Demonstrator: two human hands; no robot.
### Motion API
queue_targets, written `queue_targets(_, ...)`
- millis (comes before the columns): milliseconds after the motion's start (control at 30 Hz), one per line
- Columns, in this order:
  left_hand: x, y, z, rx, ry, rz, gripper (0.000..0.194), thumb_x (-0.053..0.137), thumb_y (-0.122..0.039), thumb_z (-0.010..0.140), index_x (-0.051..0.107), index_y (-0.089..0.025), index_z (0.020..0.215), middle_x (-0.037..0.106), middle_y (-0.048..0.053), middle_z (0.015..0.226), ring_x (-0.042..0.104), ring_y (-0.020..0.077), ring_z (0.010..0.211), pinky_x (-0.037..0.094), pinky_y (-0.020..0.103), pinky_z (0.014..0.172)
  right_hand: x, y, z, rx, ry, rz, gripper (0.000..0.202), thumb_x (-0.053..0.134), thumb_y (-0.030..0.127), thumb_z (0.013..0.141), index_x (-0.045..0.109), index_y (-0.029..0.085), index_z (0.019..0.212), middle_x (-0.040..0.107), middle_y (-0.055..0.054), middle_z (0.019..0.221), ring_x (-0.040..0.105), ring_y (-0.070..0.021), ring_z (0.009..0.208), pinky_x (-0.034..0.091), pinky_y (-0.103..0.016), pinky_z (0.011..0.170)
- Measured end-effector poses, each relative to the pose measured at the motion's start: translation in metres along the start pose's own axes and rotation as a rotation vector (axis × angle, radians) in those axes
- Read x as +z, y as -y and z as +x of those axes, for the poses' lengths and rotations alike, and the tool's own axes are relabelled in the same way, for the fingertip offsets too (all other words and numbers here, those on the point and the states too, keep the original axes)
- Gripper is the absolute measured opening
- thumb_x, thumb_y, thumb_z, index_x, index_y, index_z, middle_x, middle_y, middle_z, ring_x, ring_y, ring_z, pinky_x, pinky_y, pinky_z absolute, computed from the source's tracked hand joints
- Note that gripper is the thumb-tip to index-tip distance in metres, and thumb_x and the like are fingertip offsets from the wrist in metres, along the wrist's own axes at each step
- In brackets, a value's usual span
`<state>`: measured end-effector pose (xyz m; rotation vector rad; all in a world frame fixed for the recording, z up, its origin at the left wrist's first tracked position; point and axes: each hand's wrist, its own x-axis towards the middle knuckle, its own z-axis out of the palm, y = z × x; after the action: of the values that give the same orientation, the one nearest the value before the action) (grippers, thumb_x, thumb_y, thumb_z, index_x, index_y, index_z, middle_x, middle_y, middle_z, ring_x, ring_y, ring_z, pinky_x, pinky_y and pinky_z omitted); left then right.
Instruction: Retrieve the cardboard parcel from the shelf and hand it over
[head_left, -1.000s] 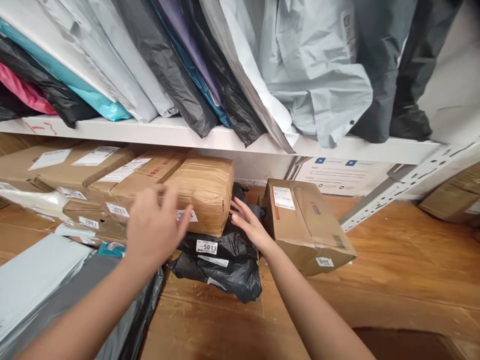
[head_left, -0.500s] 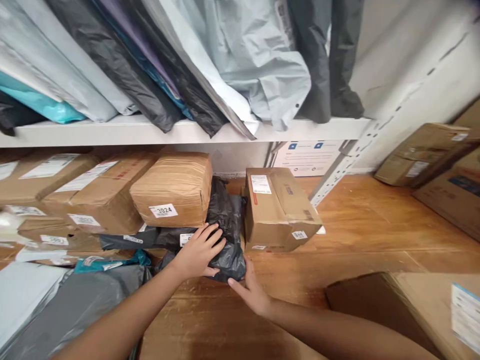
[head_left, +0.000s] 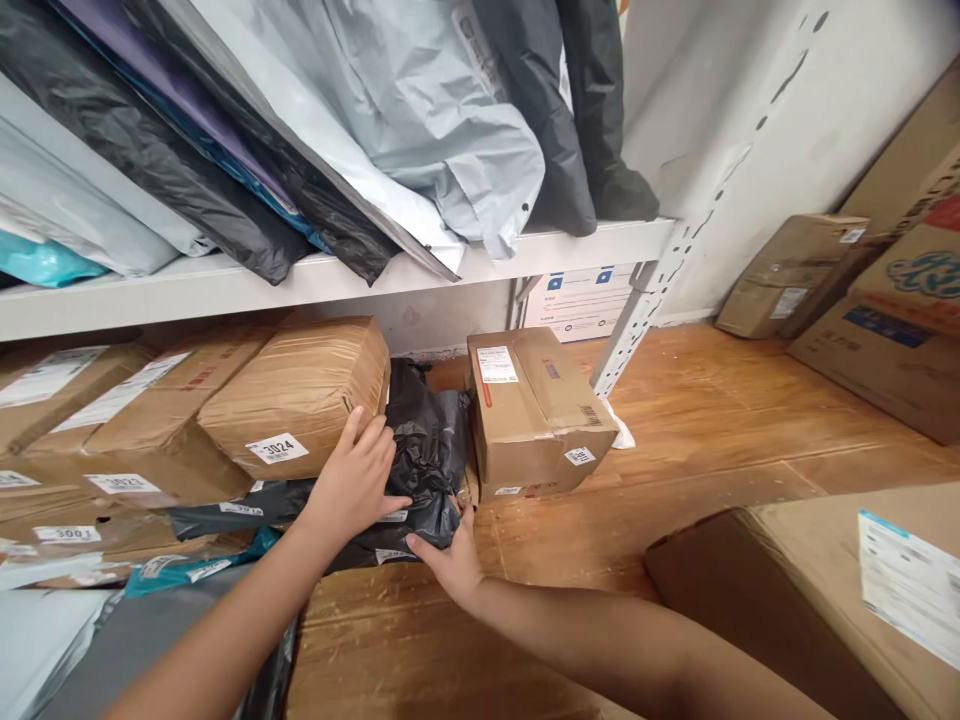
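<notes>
My left hand [head_left: 354, 482] lies with spread fingers against the right end of a brown taped carton [head_left: 296, 385] labelled 3024, its thumb reaching over a black plastic mailer [head_left: 427, 440]. At the mailer's front right corner, my right hand [head_left: 454, 562] grips the crinkled plastic between thumb and fingers. The mailer lies beside the 3024 carton, over other dark packages with white labels. Another brown carton [head_left: 536, 415] stands on the floor just right of it. The mailer's left part is hidden behind my left hand and the carton.
Upright plastic mailers [head_left: 420, 130] fill the white shelf [head_left: 480, 265] above. More labelled cartons [head_left: 150, 440] are stacked at the left, with a grey bag [head_left: 180, 640] before them. A perforated post [head_left: 637, 320] stands right. A large carton [head_left: 795, 600] occupies the front right.
My left hand has moved from the top of the black mailer to the 3024 carton's end. My right hand has closed on the mailer's corner. The view has shifted to the right.
</notes>
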<state>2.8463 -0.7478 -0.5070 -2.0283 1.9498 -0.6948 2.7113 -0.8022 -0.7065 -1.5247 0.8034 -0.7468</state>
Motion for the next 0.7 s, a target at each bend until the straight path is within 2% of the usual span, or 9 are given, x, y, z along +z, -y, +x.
queue_targets(100, 0.008, -0.008, -0.010, -0.047, -0.009, 0.003, 0.077, 0.075, -0.048, 0.073, 0.055, -0.006, 0.135, 0.064, 0.022, 0.126, 0.051, 0.0394, 0.124, 0.026, 0.066, 0.115, 0.002, -0.002, 0.009, -0.040, -0.038, -0.027, 0.093, 0.085, 0.041, 0.056, 0.048, 0.021, 0.139, 0.046, -0.016, 0.129, 0.044, -0.0367, 0.132, 0.034, -0.055, 0.117)
queue_targets(200, 0.010, -0.012, -0.013, -0.088, -0.023, -0.028, 0.070, 0.078, -0.031, 0.072, 0.055, -0.020, 0.137, 0.066, 0.015, 0.122, 0.053, 0.0367, 0.121, 0.029, 0.068, 0.112, -0.003, 0.002, 0.020, -0.076, -0.065, -0.070, 0.083, 0.086, 0.038, 0.054, 0.057, 0.022, 0.130, 0.051, -0.014, 0.121, 0.048, -0.0353, 0.127, 0.035, -0.055, 0.115)
queue_targets(300, 0.009, -0.009, -0.009, -0.103, -0.008, -0.060, 0.056, 0.080, -0.027, 0.068, 0.065, -0.019, 0.121, 0.067, 0.015, 0.118, 0.055, 0.0356, 0.118, 0.031, 0.066, 0.112, -0.014, 0.010, 0.036, -0.077, -0.030, -0.089, 0.084, 0.088, 0.046, 0.048, 0.062, 0.018, 0.124, 0.055, -0.012, 0.116, 0.054, -0.0328, 0.119, 0.040, -0.052, 0.111)
queue_targets(400, 0.003, -0.004, -0.005, -0.103, -0.003, -0.076, 0.057, 0.083, -0.025, 0.063, 0.067, -0.018, 0.118, 0.066, 0.014, 0.114, 0.055, 0.0352, 0.117, 0.028, 0.066, 0.114, -0.029, 0.016, 0.056, -0.077, 0.019, -0.102, 0.086, 0.088, 0.051, 0.043, 0.066, 0.016, 0.118, 0.061, -0.011, 0.110, 0.060, -0.0307, 0.108, 0.046, -0.052, 0.104)
queue_targets(533, -0.004, -0.002, 0.003, -0.132, -0.002, -0.121, 0.050, 0.086, -0.023, 0.060, 0.070, -0.020, 0.108, 0.066, 0.013, 0.107, 0.055, 0.0367, 0.114, 0.023, 0.070, 0.115, -0.043, 0.017, 0.079, -0.088, 0.088, -0.083, 0.069, 0.085, 0.050, 0.053, 0.068, 0.018, 0.111, 0.070, -0.006, 0.099, 0.066, -0.0249, 0.095, 0.054, -0.046, 0.095)
queue_targets(633, -0.004, -0.007, 0.006, -0.140, 0.025, -0.120, 0.049, 0.085, -0.023, 0.061, 0.071, -0.019, 0.107, 0.066, 0.014, 0.108, 0.054, 0.0370, 0.115, 0.023, 0.069, 0.116, -0.045, 0.012, 0.081, -0.094, 0.096, -0.083, 0.069, 0.085, 0.047, 0.053, 0.066, 0.018, 0.113, 0.069, -0.009, 0.108, 0.066, -0.0269, 0.101, 0.051, -0.048, 0.099)
queue_targets(700, -0.001, -0.011, 0.005, -0.105, 0.037, -0.103, 0.056, 0.083, -0.025, 0.065, 0.068, -0.016, 0.118, 0.066, 0.017, 0.114, 0.054, 0.0365, 0.119, 0.025, 0.065, 0.117, -0.046, 0.008, 0.076, -0.101, 0.088, -0.093, 0.074, 0.087, 0.045, 0.050, 0.065, 0.018, 0.115, 0.066, -0.011, 0.115, 0.064, -0.0300, 0.108, 0.047, -0.052, 0.103)
